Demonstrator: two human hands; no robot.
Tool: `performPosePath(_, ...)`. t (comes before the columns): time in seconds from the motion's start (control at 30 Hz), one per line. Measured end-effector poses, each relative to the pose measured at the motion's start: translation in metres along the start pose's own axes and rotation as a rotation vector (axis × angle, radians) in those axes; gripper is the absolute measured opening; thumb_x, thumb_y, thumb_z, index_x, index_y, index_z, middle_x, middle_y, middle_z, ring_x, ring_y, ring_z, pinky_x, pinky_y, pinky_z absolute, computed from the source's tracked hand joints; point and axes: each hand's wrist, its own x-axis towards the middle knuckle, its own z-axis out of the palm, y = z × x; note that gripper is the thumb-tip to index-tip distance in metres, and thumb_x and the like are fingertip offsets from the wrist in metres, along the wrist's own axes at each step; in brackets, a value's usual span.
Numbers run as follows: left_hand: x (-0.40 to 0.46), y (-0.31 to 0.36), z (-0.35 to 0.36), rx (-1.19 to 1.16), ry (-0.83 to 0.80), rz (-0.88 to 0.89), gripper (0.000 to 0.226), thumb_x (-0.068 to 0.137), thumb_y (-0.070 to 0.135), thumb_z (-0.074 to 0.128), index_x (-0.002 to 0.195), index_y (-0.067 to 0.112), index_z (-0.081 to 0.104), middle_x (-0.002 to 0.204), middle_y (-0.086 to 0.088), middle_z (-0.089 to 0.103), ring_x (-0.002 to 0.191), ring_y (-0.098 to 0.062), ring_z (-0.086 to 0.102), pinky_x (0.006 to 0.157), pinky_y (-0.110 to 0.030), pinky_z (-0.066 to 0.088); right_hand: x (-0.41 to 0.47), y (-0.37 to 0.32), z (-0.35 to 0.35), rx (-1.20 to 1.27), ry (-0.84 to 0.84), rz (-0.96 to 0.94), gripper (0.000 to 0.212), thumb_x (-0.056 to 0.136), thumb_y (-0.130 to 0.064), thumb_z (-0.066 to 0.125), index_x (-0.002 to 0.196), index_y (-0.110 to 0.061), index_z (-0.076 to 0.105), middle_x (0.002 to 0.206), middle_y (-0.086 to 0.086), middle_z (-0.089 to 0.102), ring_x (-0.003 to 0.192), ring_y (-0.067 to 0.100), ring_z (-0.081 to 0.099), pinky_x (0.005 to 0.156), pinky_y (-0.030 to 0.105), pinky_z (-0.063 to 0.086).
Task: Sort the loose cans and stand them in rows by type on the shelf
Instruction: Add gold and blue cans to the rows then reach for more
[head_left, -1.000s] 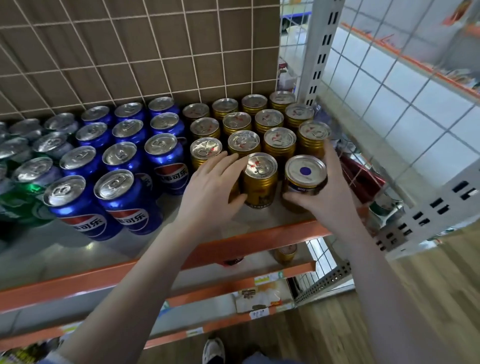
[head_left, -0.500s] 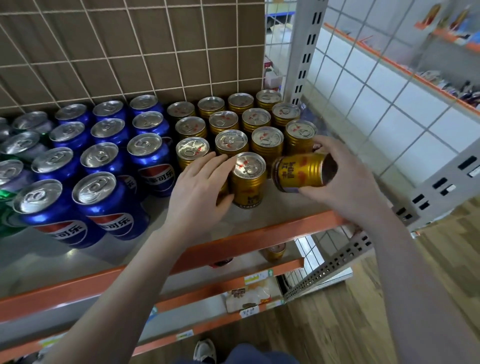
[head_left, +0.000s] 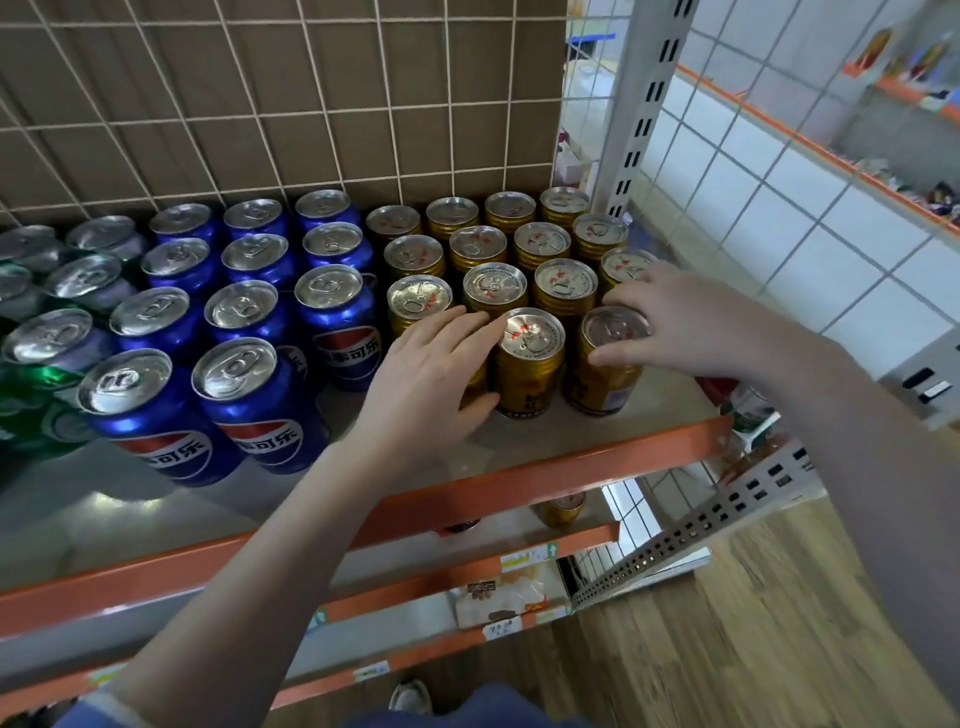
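Gold can (head_left: 605, 358) in right hand (head_left: 685, 322) turned upright, now standing on shelf (head_left: 545, 441)

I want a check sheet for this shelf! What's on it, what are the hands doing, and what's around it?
Surface: grey shelf with an orange front edge.
Job's things: gold cans stand in rows at the right; blue cans in rows beside them; green cans at the far left.
Clutter: a gold can and packets lie on the lower shelves.
Hands: left hand rests against the front gold can; right hand grips the rightmost front gold can, which stands upright.
Cables: nothing seen.
Surroundings: wire grid behind, white upright post, wooden floor.
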Motion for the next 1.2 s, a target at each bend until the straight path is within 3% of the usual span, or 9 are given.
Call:
performPosePath(0.13, 0.000, -0.002, -0.010, -0.051, -0.031, -0.003, 0.062, 0.084, 0.032, 0.065, 0.140, 0.020, 0.044, 0.141, -0.005, 0.047, 0.135, -0.026, 0.036, 0.110, -0.042, 0.026, 0.005, -0.010, -0.012, -0.120, -0.047, -0.036, 0.049, 0.077, -0.057, 0.060, 0.096, -0.013, 0.059, 0.086, 0.003, 0.059, 0.076, 0.018, 0.055, 0.069, 0.037, 0.051)
performPosePath(0.2, 0.000, -0.004, -0.015, -0.051, -0.050, -0.013, 0.059, 0.086, 0.032, 0.063, 0.140, 0.022, 0.043, 0.144, -0.002, 0.044, 0.136, -0.024, 0.033, 0.111, -0.041, 0.023, 0.008, -0.014, -0.017, -0.094, -0.075, -0.091, 0.041, 0.073, -0.048, 0.065, 0.094, -0.013, 0.060, 0.082, 0.004, 0.059, 0.072, 0.017, 0.055, 0.070, 0.040, 0.053)
performPosePath(0.4, 0.002, -0.011, -0.030, -0.046, -0.110, -0.037, 0.058, 0.089, 0.035, 0.060, 0.142, 0.025, 0.039, 0.146, 0.001, 0.040, 0.136, -0.019, 0.031, 0.111, -0.040, 0.027, 0.015, -0.016, -0.029, -0.102, -0.140, -0.185, 0.055, 0.069, -0.028, 0.072, 0.122, -0.021, 0.055, 0.097, 0.002, 0.057, 0.086, 0.018, 0.055, 0.076, 0.038, 0.052)
performPosePath(0.67, 0.001, -0.010, -0.030, -0.045, -0.137, -0.064, 0.059, 0.088, 0.037, 0.059, 0.142, 0.024, 0.039, 0.146, 0.001, 0.039, 0.136, -0.019, 0.030, 0.110, -0.039, 0.030, 0.013, -0.010, -0.022, -0.019, -0.111, -0.159, 0.058, 0.075, -0.020, 0.069, 0.130, -0.021, 0.049, 0.099, -0.001, 0.048, 0.089, 0.014, 0.046, 0.071, 0.029, 0.042)
performPosePath(0.87, -0.005, -0.001, -0.028, -0.045, -0.074, -0.103, 0.055, 0.087, 0.029, 0.064, 0.138, 0.016, 0.047, 0.142, -0.005, 0.045, 0.133, -0.025, 0.035, 0.105, -0.040, 0.034, 0.003, -0.004, -0.014, 0.081, -0.062, -0.161, 0.047, 0.076, -0.017, 0.067, 0.122, -0.012, 0.056, 0.111, 0.013, 0.054, 0.101, 0.025, 0.049, 0.087, 0.047, 0.044)
performPosePath(1.03, -0.009, 0.008, -0.023, -0.030, -0.040, -0.154, 0.055, 0.088, 0.028, 0.061, 0.139, 0.016, 0.044, 0.144, -0.004, 0.042, 0.135, -0.024, 0.033, 0.107, -0.036, 0.031, 0.002, 0.001, -0.012, 0.159, -0.056, -0.218, 0.060, 0.081, -0.019, 0.069, 0.137, -0.021, 0.048, 0.131, 0.001, 0.049, 0.119, 0.015, 0.042, 0.094, 0.022, 0.029)
performPosePath(1.2, -0.011, 0.014, -0.021, -0.011, -0.035, -0.195, 0.057, 0.088, 0.027, 0.061, 0.140, 0.017, 0.043, 0.146, -0.004, 0.039, 0.137, -0.023, 0.030, 0.109, -0.035, 0.029, 0.002, 0.003, -0.006, 0.189, -0.028, -0.212, 0.062, 0.081, -0.019, 0.069, 0.138, -0.022, 0.045, 0.135, 0.002, 0.048, 0.121, 0.014, 0.040, 0.093, 0.022, 0.027)
